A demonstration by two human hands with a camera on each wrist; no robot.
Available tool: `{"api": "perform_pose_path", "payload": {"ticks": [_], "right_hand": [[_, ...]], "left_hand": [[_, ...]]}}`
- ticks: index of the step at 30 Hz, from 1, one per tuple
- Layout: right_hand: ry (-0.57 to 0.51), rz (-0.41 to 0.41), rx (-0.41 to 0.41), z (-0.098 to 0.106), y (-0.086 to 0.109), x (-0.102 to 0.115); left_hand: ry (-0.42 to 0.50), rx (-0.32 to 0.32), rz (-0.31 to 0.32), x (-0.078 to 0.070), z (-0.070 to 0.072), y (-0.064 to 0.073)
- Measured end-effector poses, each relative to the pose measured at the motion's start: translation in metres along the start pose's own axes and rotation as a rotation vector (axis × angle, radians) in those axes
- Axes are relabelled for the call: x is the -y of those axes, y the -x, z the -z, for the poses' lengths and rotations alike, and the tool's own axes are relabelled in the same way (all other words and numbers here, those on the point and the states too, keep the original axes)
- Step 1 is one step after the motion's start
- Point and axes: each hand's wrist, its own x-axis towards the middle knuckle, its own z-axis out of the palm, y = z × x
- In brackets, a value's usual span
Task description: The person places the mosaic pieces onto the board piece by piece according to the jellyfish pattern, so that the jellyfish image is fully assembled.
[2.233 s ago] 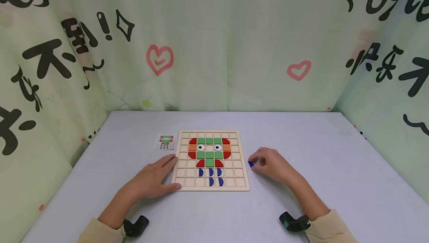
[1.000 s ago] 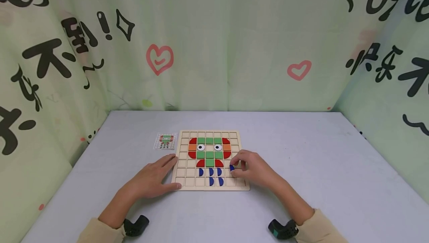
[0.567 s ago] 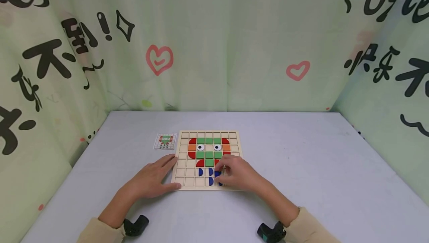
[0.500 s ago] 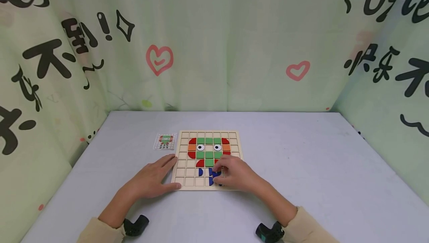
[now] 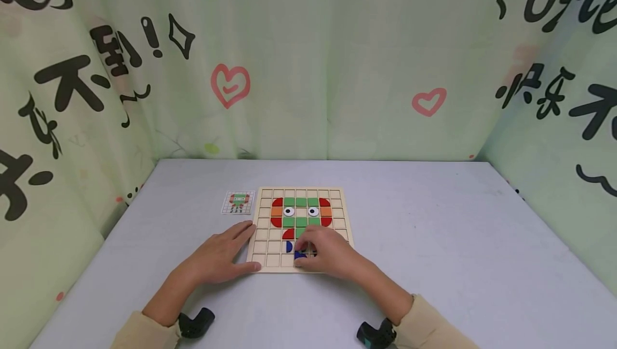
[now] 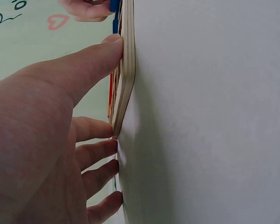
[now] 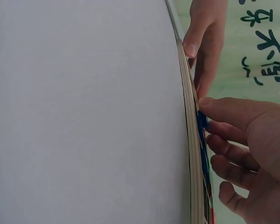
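A wooden grid board (image 5: 272, 262) lies on the table, bearing a figure of green squares (image 5: 301, 202), red quarter-rounds (image 5: 276, 222), orange squares and two eye tiles (image 5: 288, 212). My left hand (image 5: 212, 260) rests at the board's left edge, fingers extended, thumb on its near left corner. Over the lower middle of the board, my right hand (image 5: 332, 252) pinches a blue half-round tile (image 5: 299, 255) between thumb and fingertips. Another blue half-round tile (image 5: 288, 247) lies in a cell to the left. Other blue tiles are mostly hidden beneath the right hand.
A small picture card (image 5: 238, 203) with a similar figure lies beside the board's upper left. Black devices (image 5: 196, 324) are strapped to both wrists. A pale printed curtain (image 5: 328, 60) surrounds the white table (image 5: 434, 220) at the back and sides.
My right hand has carried the blue tile leftward from right of the board to its lower middle, covering several blue tiles. My left hand stays at the board's left edge.
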Motion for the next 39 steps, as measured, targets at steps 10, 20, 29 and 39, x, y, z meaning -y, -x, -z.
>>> {"api": "perform_pose_path", "payload": {"ticks": [10, 20, 29, 39], "right_hand": [[0.064, 0.032, -0.024, -0.0035, -0.0037, 0.0062], [0.037, 0.03, -0.004, -0.0054, -0.0049, 0.0093], [0.029, 0.015, -0.008, -0.003, -0.006, 0.0068], [-0.01, -0.018, 0.029, 0.0041, -0.0088, 0.0031]], "left_hand": [[-0.007, 0.0, -0.004, 0.0002, 0.0002, -0.0006], [-0.004, 0.002, -0.008, 0.0007, -0.0005, -0.0004], [-0.007, -0.005, -0.015, 0.0005, -0.0004, 0.0006], [-0.002, 0.006, -0.011, -0.0013, -0.0016, -0.001]]}}
